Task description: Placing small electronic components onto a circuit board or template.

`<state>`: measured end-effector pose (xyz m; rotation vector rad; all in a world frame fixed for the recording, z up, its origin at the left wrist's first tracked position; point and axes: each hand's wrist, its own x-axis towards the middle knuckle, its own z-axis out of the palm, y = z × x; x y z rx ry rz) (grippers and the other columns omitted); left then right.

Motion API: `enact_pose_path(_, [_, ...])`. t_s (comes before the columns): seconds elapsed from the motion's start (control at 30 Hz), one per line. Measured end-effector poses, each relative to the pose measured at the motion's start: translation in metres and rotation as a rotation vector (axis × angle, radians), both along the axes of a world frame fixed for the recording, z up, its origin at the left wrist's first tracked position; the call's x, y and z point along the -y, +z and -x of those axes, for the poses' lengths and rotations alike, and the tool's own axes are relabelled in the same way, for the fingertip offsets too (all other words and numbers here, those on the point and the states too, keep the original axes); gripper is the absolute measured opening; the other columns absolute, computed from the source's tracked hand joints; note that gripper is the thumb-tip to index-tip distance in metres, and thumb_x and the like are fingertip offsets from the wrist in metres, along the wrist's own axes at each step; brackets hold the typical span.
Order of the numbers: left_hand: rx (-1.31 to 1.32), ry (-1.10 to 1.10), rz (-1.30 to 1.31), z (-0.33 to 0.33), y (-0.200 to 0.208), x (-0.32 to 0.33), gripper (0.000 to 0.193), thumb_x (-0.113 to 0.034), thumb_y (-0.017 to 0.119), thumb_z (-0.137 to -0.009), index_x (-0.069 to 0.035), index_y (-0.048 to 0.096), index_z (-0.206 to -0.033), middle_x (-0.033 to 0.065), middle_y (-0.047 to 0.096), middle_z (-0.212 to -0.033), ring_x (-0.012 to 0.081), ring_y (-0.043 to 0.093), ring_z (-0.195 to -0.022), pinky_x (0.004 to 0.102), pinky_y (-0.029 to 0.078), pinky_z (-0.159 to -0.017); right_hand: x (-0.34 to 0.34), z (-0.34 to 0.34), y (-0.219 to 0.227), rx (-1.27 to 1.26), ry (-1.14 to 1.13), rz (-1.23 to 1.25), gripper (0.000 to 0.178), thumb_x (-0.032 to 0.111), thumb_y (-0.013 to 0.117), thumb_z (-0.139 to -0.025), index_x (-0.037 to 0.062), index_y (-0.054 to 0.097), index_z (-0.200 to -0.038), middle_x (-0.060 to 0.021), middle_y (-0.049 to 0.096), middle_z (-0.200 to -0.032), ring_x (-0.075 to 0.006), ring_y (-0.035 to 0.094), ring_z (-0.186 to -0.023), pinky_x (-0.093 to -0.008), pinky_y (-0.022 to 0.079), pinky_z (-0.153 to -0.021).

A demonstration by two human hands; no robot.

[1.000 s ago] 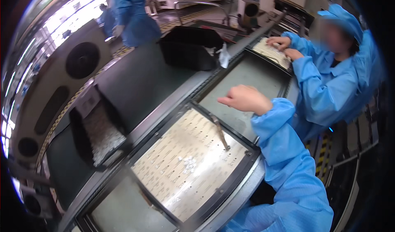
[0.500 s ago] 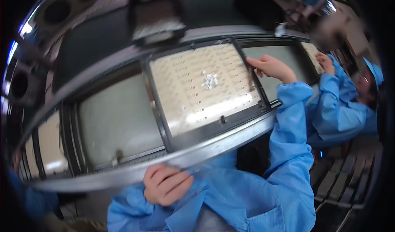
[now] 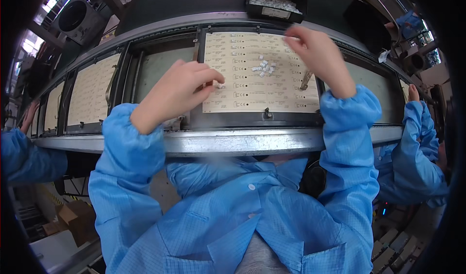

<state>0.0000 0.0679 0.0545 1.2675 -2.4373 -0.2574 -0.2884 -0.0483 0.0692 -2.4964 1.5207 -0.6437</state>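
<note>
A cream circuit board panel [image 3: 269,92] with printed rows lies in a dark frame in front of me. On its middle rests a loose pile of small white parts [image 3: 264,67]. Over the panel's left edge my left hand [image 3: 177,92] is closed, fingers curled, with a few white bits [image 3: 220,85] at the fingertips. Whether it grips them I cannot make out. My right hand [image 3: 318,55] reaches over the far right corner, its fingers pinched together. What they hold, if anything, is hidden. A metal clip [image 3: 305,81] shows beside that wrist.
A black bin [image 3: 276,13] of white parts stands beyond the panel. A metal rail [image 3: 242,142] runs along the near side. Another framed panel [image 3: 92,92] lies to the left. Co-workers' hands show at the left and right, a blue sleeve [image 3: 415,143] on the right.
The view has turned and the panel now sits squarer before me. My left hand has left the rail for the panel's left edge. My right hand moved from the frame's side to over the panel.
</note>
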Motion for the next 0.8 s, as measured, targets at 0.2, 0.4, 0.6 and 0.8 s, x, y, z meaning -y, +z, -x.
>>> enact_pose_path(0.2, [0.055,-0.074,0.127,0.008,-0.014,0.02,0.019,-0.012,0.067,-0.086,-0.012,0.068,-0.106,0.0013,0.066,-0.093,0.0209,0.061,-0.093,0.0357,0.039,-0.085,0.018,-0.022,-0.022,-0.063,0.398,-0.092,0.022,0.015,0.063,-0.095,0.0017,0.068,-0.111,-0.0121,0.07,-0.087,-0.0234,0.066,-0.073,-0.0342,0.053,-0.068])
enact_pose_path(0.4, [0.006,-0.121,0.095,-0.001,-0.024,0.028,0.01,-0.012,0.066,-0.087,-0.011,0.068,-0.097,0.0021,0.065,-0.095,0.0207,0.061,-0.095,0.0351,0.039,-0.086,0.024,-0.021,-0.029,0.073,0.459,-0.21,0.017,0.009,0.064,-0.093,0.0001,0.068,-0.108,-0.01,0.068,-0.083,-0.0154,0.064,-0.067,-0.0283,0.052,-0.063])
enact_pose_path(0.6, [-0.03,-0.1,0.097,0.009,-0.021,0.053,0.008,-0.014,0.068,-0.087,-0.01,0.069,-0.093,0.0038,0.067,-0.093,0.0213,0.061,-0.098,0.0361,0.042,-0.087,0.025,-0.025,-0.036,0.034,0.524,-0.062,0.015,0.011,0.066,-0.093,-0.0004,0.067,-0.104,-0.0091,0.066,-0.081,-0.0164,0.062,-0.064,-0.028,0.052,-0.062])
enact_pose_path(0.8, [0.034,-0.06,0.234,0.023,-0.017,0.08,0.011,-0.012,0.067,-0.092,-0.009,0.064,-0.102,0.0042,0.066,-0.09,0.0199,0.063,-0.088,0.0331,0.041,-0.088,0.025,-0.014,-0.037,0.006,0.479,-0.061,0.012,0.01,0.066,-0.092,0.0016,0.069,-0.101,-0.0094,0.068,-0.087,-0.0204,0.066,-0.074,-0.0294,0.055,-0.068])
